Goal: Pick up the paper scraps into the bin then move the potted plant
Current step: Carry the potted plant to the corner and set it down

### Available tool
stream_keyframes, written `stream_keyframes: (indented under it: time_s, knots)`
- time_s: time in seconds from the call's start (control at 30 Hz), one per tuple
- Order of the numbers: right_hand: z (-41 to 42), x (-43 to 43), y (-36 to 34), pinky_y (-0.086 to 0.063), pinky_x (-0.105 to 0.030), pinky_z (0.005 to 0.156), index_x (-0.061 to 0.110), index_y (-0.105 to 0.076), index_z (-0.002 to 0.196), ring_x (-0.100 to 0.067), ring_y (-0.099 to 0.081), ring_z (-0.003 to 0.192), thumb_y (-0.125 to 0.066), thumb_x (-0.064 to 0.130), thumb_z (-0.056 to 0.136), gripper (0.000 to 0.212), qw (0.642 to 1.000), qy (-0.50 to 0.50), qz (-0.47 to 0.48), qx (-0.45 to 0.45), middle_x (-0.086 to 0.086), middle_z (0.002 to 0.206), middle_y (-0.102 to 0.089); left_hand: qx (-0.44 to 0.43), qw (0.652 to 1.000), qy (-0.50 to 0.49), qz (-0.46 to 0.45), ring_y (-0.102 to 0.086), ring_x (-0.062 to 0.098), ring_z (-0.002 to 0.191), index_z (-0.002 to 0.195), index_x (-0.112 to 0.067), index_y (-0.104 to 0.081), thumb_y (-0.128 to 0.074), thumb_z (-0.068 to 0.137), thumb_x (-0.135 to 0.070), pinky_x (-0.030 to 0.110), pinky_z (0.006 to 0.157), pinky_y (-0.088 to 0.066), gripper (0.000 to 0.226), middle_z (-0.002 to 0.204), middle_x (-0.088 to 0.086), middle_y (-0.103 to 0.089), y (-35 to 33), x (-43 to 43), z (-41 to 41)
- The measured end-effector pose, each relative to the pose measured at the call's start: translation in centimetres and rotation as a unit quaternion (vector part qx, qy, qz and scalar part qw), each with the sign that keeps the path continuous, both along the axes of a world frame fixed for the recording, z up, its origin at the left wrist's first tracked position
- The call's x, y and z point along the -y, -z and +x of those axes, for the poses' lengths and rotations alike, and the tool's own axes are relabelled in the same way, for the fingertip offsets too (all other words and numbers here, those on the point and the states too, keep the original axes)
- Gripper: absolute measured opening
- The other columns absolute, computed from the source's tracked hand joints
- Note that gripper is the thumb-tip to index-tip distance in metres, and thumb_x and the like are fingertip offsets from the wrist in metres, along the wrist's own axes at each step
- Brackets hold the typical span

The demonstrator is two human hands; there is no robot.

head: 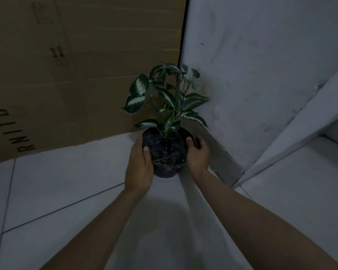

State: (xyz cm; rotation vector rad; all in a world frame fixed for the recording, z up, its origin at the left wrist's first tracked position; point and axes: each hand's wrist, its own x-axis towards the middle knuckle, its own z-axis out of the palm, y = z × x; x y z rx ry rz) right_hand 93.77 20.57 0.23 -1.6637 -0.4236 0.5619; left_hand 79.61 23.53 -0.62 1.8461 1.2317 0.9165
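Head-camera view, looking down into a dim corner of a room: pale floor tiles point(66, 191) with dark grout lines run up to a scuffed white wall point(261, 75) on the right, where a grey skirting strip point(220, 158) follows the base. A large flattened cardboard sheet point(76, 75), printed with black lettering that is cut off at the frame edge, leans upright on the left and meets the wall at the corner. A white sloping ledge or frame point(300, 123) crosses the far right; what it belongs to cannot be told.

One potted plant point(164, 106) sits low in that corner, just beside the skirting and close to the foot of the cardboard. Its single dark round pot point(164, 152) holds dark soil and thin stems with green leaves streaked white. Whether the pot's base rests on the tiles or is slightly raised cannot be told in this light.

Two bare hands clasp the pot from opposite sides. The left hand point(140, 166) is curled against the pot's left wall with the thumb lying over the rim. The right hand point(197, 152) presses the right wall, thumb at the rim and fingers wrapped behind. Both forearms reach in from the bottom of the frame.
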Motion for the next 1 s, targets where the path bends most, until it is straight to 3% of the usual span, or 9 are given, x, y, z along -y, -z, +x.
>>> stream_keyframes:
  time_s: [0.07,0.17,0.23,0.33,0.4,0.47,0.73,0.87,1.0]
  knots:
    - [-0.3,0.8,0.0,-0.034,-0.028,0.099,0.015,-0.034,0.139,-0.023,-0.041,0.131,-0.042,0.032,0.097,0.046,0.999,0.003,-0.003,0.051,-0.008,0.146,-0.041,-0.061,0.996,0.046,0.047,-0.002,0.002,0.142,0.15,-0.023,-0.014,-0.02,0.101,-0.033,0.026,0.118,-0.005,0.05,0.158,-0.005,-0.011,1.0,1.0,-1.4]
    - [-1.1,2.9,0.8,-0.021,-0.033,0.115,0.014,-0.03,0.141,-0.019,-0.023,0.142,-0.031,0.028,0.1,0.044,0.974,-0.034,-0.029,0.221,-0.007,0.153,-0.03,-0.172,0.973,0.074,0.133,0.015,0.002,0.141,0.146,-0.027,0.005,-0.02,0.1,-0.033,0.024,0.115,0.01,0.052,0.153,-0.012,0.013,1.9,1.8,-2.8]
    - [-1.8,4.6,1.5,-0.012,-0.036,0.12,0.017,-0.031,0.141,-0.013,-0.017,0.143,-0.026,0.029,0.101,0.042,0.935,-0.073,-0.043,0.346,-0.002,0.153,-0.03,-0.23,0.95,0.08,0.193,0.014,0.008,0.143,0.144,-0.025,0.007,-0.021,0.1,-0.032,0.024,0.115,0.013,0.053,0.151,-0.011,0.017,1.9,2.2,-3.2]
    - [-2.5,6.9,2.6,0.003,-0.03,0.119,0.022,-0.025,0.143,-0.005,-0.01,0.143,-0.018,0.036,0.098,0.048,0.844,-0.17,-0.079,0.503,0.007,0.153,-0.022,-0.273,0.925,0.101,0.245,0.005,0.017,0.145,0.146,-0.021,-0.003,-0.024,0.099,-0.032,0.027,0.114,0.012,0.053,0.154,-0.006,0.005,1.6,3.0,-3.1]
    - [-2.5,7.7,3.1,0.004,-0.032,0.119,0.021,-0.024,0.144,-0.008,-0.009,0.144,-0.017,0.037,0.098,0.049,0.785,-0.224,-0.099,0.569,0.004,0.154,-0.021,-0.293,0.921,0.096,0.239,0.011,0.016,0.144,0.143,-0.025,0.007,-0.02,0.1,-0.034,0.027,0.114,0.014,0.052,0.154,-0.007,0.008,1.4,3.2,-2.9]
    - [-2.3,7.6,3.1,0.002,-0.035,0.118,0.019,-0.025,0.144,-0.015,-0.014,0.144,-0.02,0.034,0.098,0.049,0.761,-0.235,-0.121,0.592,0.0,0.153,-0.025,-0.306,0.923,0.084,0.216,0.02,0.011,0.141,0.139,-0.029,0.016,-0.015,0.1,-0.036,0.028,0.114,0.015,0.05,0.156,-0.009,0.011,1.2,3.1,-2.7]
    - [-2.4,4.4,1.3,-0.001,-0.052,0.114,0.013,-0.034,0.14,-0.023,-0.028,0.141,-0.024,0.032,0.097,0.048,0.765,-0.179,-0.187,0.589,-0.007,0.149,-0.038,-0.341,0.931,0.091,0.092,0.013,0.007,0.145,0.149,-0.02,0.008,-0.006,0.1,-0.035,0.034,0.118,0.008,0.053,0.158,-0.005,0.013,-1.9,1.5,0.2]
    - [-2.0,3.7,1.2,0.013,-0.043,0.114,0.015,-0.023,0.144,-0.017,-0.014,0.145,-0.026,0.031,0.1,0.047,0.775,-0.182,-0.197,0.573,-0.004,0.155,-0.025,-0.362,0.923,0.103,0.084,0.015,0.009,0.145,0.148,-0.021,0.013,-0.007,0.1,-0.036,0.036,0.118,0.006,0.054,0.157,-0.005,0.017,-2.0,1.0,0.7]
    - [-1.7,3.7,0.9,0.007,-0.039,0.119,0.016,-0.015,0.146,-0.016,-0.006,0.147,-0.025,0.028,0.101,0.048,0.784,-0.211,-0.195,0.551,-0.004,0.158,-0.015,-0.39,0.909,0.11,0.103,0.016,0.011,0.145,0.146,-0.02,0.019,-0.01,0.1,-0.036,0.037,0.118,0.005,0.056,0.157,-0.003,0.021,-1.7,0.9,0.5]
